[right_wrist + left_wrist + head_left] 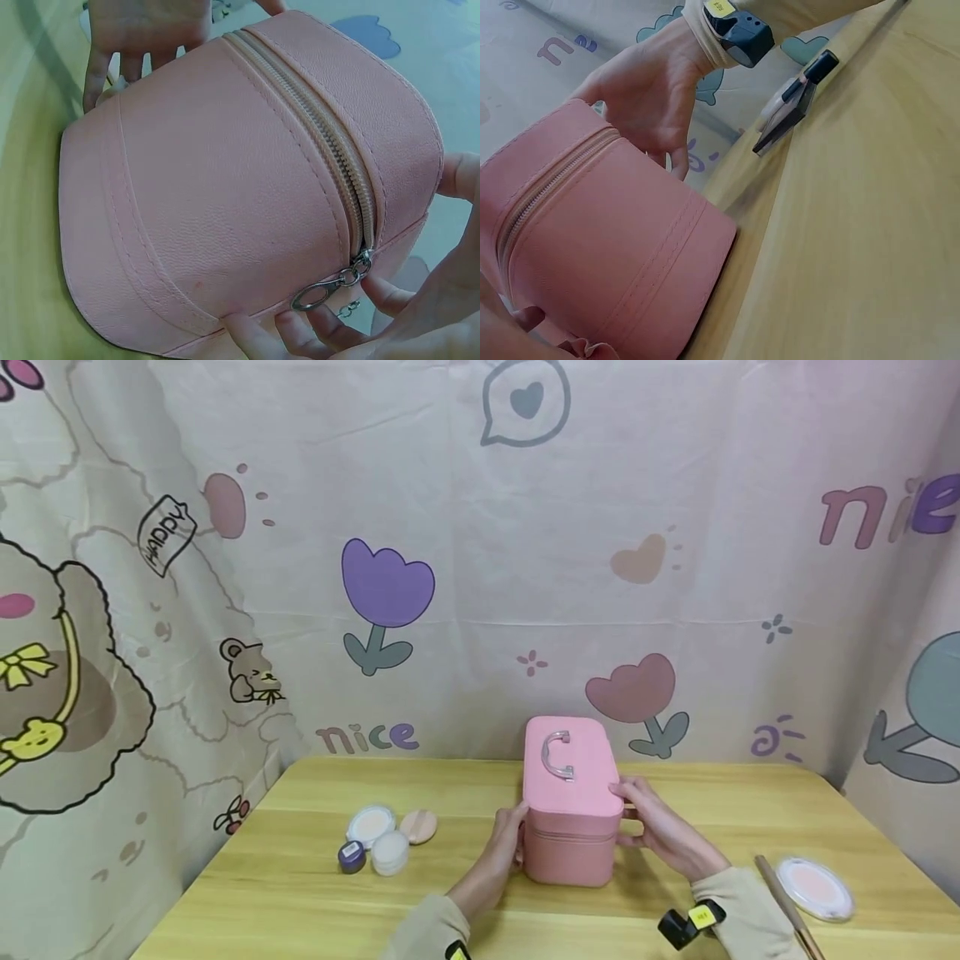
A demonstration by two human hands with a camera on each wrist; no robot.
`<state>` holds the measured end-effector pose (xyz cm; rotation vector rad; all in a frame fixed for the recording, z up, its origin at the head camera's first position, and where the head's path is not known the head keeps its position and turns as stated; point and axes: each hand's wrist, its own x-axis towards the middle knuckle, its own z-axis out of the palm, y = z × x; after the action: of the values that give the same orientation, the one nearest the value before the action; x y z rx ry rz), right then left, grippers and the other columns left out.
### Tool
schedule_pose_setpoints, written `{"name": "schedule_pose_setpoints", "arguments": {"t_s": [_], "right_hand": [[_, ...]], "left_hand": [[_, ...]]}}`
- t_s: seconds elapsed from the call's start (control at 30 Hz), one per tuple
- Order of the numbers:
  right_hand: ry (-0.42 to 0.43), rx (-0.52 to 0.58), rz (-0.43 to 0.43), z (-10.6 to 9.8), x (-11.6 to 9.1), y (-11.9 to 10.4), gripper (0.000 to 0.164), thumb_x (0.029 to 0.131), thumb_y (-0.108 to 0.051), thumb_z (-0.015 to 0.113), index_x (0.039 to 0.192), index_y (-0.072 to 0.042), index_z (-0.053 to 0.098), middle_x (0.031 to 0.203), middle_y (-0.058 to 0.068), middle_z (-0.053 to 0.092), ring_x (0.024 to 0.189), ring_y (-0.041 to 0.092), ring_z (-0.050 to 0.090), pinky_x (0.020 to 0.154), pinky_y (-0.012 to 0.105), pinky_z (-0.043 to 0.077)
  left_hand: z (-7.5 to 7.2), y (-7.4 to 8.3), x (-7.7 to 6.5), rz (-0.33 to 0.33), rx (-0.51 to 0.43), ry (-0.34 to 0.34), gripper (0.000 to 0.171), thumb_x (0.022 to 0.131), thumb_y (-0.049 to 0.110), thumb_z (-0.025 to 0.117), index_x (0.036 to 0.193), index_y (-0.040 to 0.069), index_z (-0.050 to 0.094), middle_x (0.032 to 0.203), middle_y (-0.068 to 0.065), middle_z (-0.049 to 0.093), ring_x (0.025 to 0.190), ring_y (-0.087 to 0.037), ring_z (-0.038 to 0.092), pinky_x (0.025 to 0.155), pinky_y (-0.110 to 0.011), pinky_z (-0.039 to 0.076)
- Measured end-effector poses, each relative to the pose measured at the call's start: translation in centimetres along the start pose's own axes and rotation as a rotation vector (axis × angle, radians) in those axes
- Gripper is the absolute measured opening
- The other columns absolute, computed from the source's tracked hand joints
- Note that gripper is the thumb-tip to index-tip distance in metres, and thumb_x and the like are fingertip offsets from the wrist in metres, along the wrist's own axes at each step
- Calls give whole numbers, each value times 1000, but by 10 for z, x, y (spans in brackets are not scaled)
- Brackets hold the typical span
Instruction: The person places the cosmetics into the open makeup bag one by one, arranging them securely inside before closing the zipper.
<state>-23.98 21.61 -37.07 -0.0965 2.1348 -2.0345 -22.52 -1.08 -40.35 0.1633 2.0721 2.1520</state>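
Observation:
A pink zippered cosmetic case [570, 860] stands upright on the wooden table, its silver handle [557, 758] lying over the lid. My left hand [497, 852] holds the case's left side, thumb near the front corner of the lid. On the opposite side, my right hand [663, 828] grips it with the thumb at the lid's edge and fingers spread down the wall. In the right wrist view, a metal zipper pull [315, 294] hangs at the end of the zipper [330, 154], beside the right fingertips. The front stretch of zipper looks closed.
To the left lie a round compact [371, 825], a powder puff [418, 827], a white jar [390, 853] and a small purple jar [351, 857]. By the right sleeve are a brown-handled brush [783, 897] and a pink-centred round compact [816, 888]. A printed curtain [465, 693] hangs behind the table.

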Motion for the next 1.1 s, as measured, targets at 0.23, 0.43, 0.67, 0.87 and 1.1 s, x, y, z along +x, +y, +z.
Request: {"name": "schedule_pose_setpoints", "arguments": {"t_s": [0.23, 0.43, 0.67, 0.87, 1.1], "right_hand": [[8, -4, 11, 12, -7, 2, 54, 97, -29, 45, 136, 0, 22, 134, 20, 23, 113, 34, 36, 80, 44, 49], [2, -17, 17, 19, -18, 7, 47, 96, -28, 45, 129, 0, 27, 134, 21, 26, 113, 34, 38, 78, 44, 49], [26, -17, 17, 21, -22, 7, 44, 96, -29, 47, 126, -1, 31, 131, 21, 29, 112, 33, 40, 76, 43, 49], [28, -45, -4, 22, -20, 3, 44, 96, -29, 48, 125, 0, 33, 130, 22, 34, 110, 31, 42, 76, 43, 51], [78, -195, -90, 23, -22, -11, 57, 96, -30, 53, 136, 5, 33, 135, 27, 36, 118, 39, 44, 88, 50, 49]], "left_hand": [[-9, -5, -13, 33, -13, -27, 37, 99, 45, 36, 98, 8, 33, 72, -2, 33, 62, -16, 30, 56, -27, 24], [-10, -7, -29, -2, -23, -56, 39, 99, 43, 33, 105, 5, 30, 74, -3, 31, 64, -17, 30, 58, -28, 25], [-14, -4, -32, -35, -51, -70, 39, 98, 43, 34, 107, 5, 30, 78, -3, 32, 69, -17, 33, 62, -29, 30], [-22, -6, -31, -26, -22, -79, 36, 99, 39, 34, 111, 4, 32, 83, -4, 36, 73, -18, 37, 63, -29, 34], [-27, -6, -26, -8, 53, -46, 47, 98, 29, 37, 130, -5, 34, 93, -6, 43, 84, -20, 44, 71, -33, 39]]}}
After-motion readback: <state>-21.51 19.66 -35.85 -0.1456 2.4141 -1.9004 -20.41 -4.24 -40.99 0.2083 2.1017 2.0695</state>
